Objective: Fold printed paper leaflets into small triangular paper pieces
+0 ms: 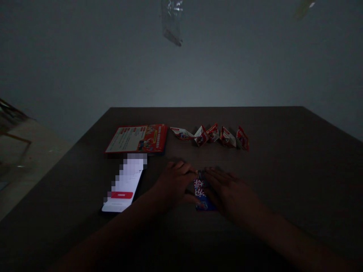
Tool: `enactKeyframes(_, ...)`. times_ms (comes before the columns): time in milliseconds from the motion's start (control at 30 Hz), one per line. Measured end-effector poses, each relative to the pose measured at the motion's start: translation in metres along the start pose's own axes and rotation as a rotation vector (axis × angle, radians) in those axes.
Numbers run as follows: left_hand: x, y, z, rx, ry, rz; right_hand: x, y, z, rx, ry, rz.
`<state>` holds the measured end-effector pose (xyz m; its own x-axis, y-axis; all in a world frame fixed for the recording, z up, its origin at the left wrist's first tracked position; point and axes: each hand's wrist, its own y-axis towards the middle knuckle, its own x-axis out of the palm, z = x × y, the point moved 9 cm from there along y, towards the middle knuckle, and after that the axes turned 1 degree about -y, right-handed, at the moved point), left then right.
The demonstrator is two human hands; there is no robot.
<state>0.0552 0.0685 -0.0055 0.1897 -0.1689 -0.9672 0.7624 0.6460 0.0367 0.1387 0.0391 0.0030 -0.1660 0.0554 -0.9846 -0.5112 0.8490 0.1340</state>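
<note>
Left hand [176, 180] and right hand [228, 190] rest unclenched at the blue card [208, 205], its handling seemingly unfinished; the far red-white papers [201, 136] already look folded.

Dark brown table [283, 162], dull flat top, dim light, far edge towards a wall. Directly on it: blue printed packet [208, 206], white lettering, between the two hands, lying flat; left hand [174, 185] at its left side, right hand [229, 192] over its right part. Phone [123, 203], screen lit, red button near the bottom, screen partly pixelated; lies left of the left hand, slanted. Red and cream printed box [154, 136], flat, beyond the left hand and to its left, just past the phone's far end. Red and white folded papers [200, 136], uneven row, beyond both hands; one strip or separate pieces, can't tell.
</note>
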Motion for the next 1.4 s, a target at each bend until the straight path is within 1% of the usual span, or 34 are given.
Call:
enactKeyframes(300, 0.001, 0.0, 0.008, 0.004, 0.028, 0.013, -0.002, -0.002, 0.0, 0.007, 0.015, 0.009)
enactKeyframes(433, 0.0, 0.0, 0.009, 0.017, 0.015, 0.032, 0.004, -0.007, -0.003, 0.017, -0.005, -0.02)
enactKeyframes(567, 0.001, 0.0, 0.004, -0.015, -0.018, 0.051, 0.01, -0.014, -0.005, 0.018, -0.003, -0.052)
enactKeyframes(700, 0.001, 0.0, 0.004, -0.012, -0.057, 0.059, 0.014, -0.017, -0.004, -0.026, 0.026, -0.099)
enactKeyframes(767, 0.001, 0.0, 0.006, 0.004, -0.074, 0.057, 0.015, -0.018, -0.003, -0.053, 0.05, -0.113)
enactKeyframes(933, -0.002, 0.0, 0.009, 0.022, -0.1, 0.051, 0.017, -0.017, 0.003, -0.056, 0.102, -0.113)
enactKeyframes(1033, -0.005, -0.002, 0.009, 0.023, -0.11, 0.034, 0.02, -0.015, 0.006, -0.067, 0.119, -0.147)
enactKeyframes(1167, -0.007, -0.002, 0.009, 0.015, -0.103, 0.006, 0.021, -0.013, 0.008, -0.085, 0.132, -0.188)
enactKeyframes(1400, -0.01, -0.001, 0.009, 0.025, -0.071, 0.007, 0.019, -0.011, 0.008, -0.101, 0.162, -0.209)
